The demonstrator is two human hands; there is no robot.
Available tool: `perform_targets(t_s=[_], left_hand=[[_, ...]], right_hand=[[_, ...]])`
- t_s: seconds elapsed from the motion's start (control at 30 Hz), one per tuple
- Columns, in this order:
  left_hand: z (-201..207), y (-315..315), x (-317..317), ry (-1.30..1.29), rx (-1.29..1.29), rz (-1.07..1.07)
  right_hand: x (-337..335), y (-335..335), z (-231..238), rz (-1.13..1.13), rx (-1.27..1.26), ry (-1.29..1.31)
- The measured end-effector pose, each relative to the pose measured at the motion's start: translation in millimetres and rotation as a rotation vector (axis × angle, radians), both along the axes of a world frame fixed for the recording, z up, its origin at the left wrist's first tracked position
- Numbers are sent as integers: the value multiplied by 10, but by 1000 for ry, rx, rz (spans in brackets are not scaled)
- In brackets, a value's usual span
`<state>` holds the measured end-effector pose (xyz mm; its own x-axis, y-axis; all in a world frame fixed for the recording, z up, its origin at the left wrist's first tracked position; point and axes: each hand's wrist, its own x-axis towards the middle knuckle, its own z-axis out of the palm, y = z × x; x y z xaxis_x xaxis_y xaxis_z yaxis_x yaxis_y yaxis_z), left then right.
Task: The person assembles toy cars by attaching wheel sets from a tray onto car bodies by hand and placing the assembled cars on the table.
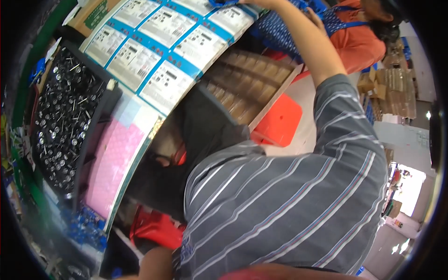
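My right arm in a grey striped sleeve reaches up across the view. My right hand (pixel 263 3) is cut off by the top edge, beside a dark blue item (pixel 223 3) at the far end of the printed sheets; its grip is hidden. My left forearm (pixel 157 262) shows at the lower edge, and of the left hand only a sliver of skin (pixel 125 277) appears, fingers unseen. White and blue printed sheets (pixel 154 51) cover the upper table. A black bin (pixel 100 109) holds several small shiny metal pieces with round heads (pixel 65 121). Beside it lies a pink sheet (pixel 114 161).
A partitioned brown tray (pixel 252 77) stands beside the table near a red stool (pixel 282 121). Another red object (pixel 156 226) sits below the table edge. Small blue pieces (pixel 86 231) lie lower left. A co-worker in an orange top (pixel 347 39) is nearby; cartons (pixel 396 91) are stacked behind.
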<state>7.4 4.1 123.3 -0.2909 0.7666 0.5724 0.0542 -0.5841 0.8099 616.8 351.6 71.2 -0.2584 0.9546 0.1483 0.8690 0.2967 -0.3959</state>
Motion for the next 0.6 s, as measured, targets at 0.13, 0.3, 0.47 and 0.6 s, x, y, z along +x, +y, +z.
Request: perform_targets(t_s=[0.13, 0.3, 0.47, 0.6], left_hand=[[120, 65, 95, 98, -215, 16], [-1001, 298, 501, -275, -833, -108], [-1361, 471, 892, -219, -781, -542], [-1277, 632, 1142, -636, -504, -663]], right_hand=[[-247, -27, -269, 136, -28, 323], [-643, -481, -247, -329, 157, 148], [-1866, -1359, 27, -78, -23, 407], [-2884, -2012, 85, 300, -356, 634]])
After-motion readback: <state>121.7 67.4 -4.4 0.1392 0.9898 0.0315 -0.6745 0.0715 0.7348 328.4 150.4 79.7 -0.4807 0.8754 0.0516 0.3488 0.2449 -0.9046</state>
